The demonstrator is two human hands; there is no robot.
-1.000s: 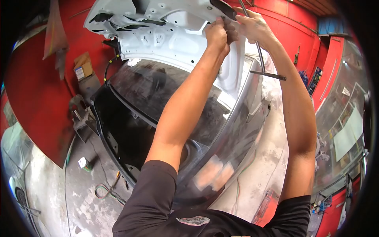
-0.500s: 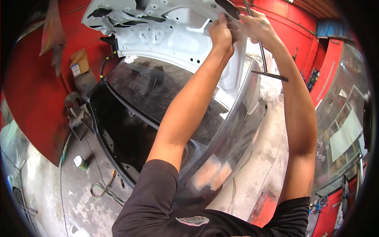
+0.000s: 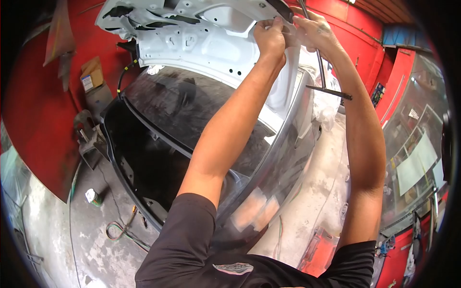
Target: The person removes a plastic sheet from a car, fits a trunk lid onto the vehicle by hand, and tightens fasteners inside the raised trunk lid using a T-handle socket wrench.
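A raised white trunk lid (image 3: 216,45) fills the top of the view, its inner side facing me. My left hand (image 3: 271,41) is up at its right edge, thumb and fingers pinched together; what lies between them is hidden. Close beside it, my right hand (image 3: 316,32) has its fingers curled, the fingertips almost meeting the left hand. A dark T-handled rod (image 3: 321,67) runs through the right hand's grip. Its crossbar (image 3: 331,91) hangs below, by my right forearm, and its upper end leaves the frame.
The car's open trunk (image 3: 139,149) and rear bumper (image 3: 269,192) lie beneath my arms. A plastic chair (image 3: 89,139), a can (image 3: 93,197) and a coiled hose (image 3: 120,230) are on the left floor. At lower right lies a red case (image 3: 319,252).
The view has shifted slightly, so the car and floor objects sit a little further left. Both hands stay at the lid's edge with nearly the same hold.
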